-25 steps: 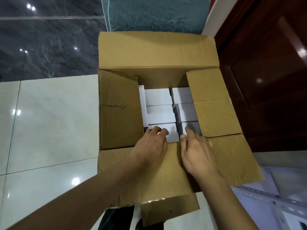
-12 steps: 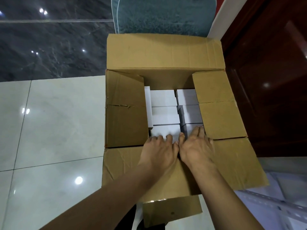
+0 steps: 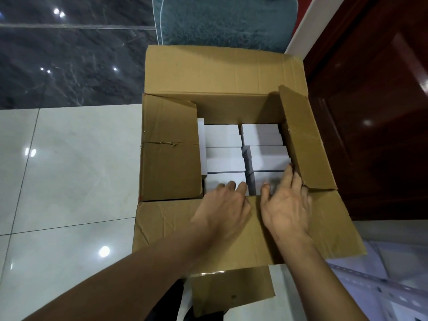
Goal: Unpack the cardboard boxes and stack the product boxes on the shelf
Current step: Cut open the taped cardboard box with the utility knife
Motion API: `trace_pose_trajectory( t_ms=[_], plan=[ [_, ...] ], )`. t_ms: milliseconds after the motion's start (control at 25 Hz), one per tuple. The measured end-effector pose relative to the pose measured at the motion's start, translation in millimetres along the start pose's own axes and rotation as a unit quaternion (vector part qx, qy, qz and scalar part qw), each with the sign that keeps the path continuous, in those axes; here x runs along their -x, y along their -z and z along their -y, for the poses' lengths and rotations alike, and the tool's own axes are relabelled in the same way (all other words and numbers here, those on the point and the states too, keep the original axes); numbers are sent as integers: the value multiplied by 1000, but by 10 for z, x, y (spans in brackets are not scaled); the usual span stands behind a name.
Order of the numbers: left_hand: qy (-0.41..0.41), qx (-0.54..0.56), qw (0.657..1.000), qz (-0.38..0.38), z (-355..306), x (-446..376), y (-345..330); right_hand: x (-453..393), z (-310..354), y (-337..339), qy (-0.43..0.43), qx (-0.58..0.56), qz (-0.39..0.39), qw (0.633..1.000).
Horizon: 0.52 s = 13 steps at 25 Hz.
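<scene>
The right flap (image 3: 305,140) now stands raised since a moment ago, right hand (image 3: 287,205) spread open against it. The left hand (image 3: 222,205) rests open-fingered on a white product box (image 3: 222,181) in the cardboard box (image 3: 220,72).

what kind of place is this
Probably a home or small shop's stockroom, unpacking on the floor: glossy white floor tiles, a dark red wooden door with a teal mat beside it, and a metal shelf rack at lower right.
</scene>
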State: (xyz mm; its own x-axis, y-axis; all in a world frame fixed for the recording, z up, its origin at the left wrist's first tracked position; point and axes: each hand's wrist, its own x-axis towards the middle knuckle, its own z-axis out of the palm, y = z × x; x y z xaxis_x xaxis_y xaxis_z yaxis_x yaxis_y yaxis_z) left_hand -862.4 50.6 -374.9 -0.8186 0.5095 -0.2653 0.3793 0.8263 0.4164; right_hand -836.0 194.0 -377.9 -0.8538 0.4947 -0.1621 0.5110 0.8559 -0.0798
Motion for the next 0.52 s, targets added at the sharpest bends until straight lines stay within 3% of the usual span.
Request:
trace_pose_trajectory(
  t_ms=[120,240,520],
  plan=[
    [52,36,994,87,55,-182,-24,-63,-176,-22,4,10,-21,1000],
    [94,3,990,108,-16,-190,-42,-95,-346,-33,10,12,-47,999],
    [75,-114,989,-61,-236,205,-81,-142,-720,-4,6,-2,-150,989]
  ],
)
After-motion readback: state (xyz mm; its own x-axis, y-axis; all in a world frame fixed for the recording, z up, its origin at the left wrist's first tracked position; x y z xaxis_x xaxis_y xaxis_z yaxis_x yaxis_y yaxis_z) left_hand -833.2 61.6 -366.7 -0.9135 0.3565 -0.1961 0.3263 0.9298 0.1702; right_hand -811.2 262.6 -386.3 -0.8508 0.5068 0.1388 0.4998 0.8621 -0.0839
